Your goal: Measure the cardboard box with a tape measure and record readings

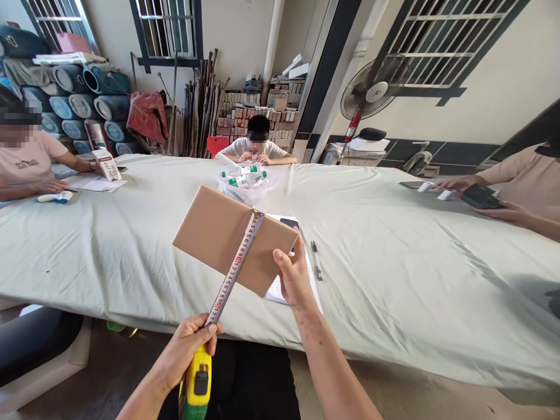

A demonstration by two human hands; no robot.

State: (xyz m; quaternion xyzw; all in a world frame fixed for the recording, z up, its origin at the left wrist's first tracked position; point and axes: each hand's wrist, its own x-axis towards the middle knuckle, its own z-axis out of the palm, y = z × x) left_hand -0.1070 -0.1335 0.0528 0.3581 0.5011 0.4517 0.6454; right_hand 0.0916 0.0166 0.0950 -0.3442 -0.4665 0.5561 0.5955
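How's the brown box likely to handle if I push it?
The brown box is probably stiff: its faces look flat, its edges straight. It's likely light for its size, as the right hand seems to support it from one end. Pushing the opposite end might swing it, since that hand grips only one side.

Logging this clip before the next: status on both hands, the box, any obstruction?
Left hand gripping tape measure. Right hand holding cardboard box by its right end. Blade stretched across box; nothing seen in the way.
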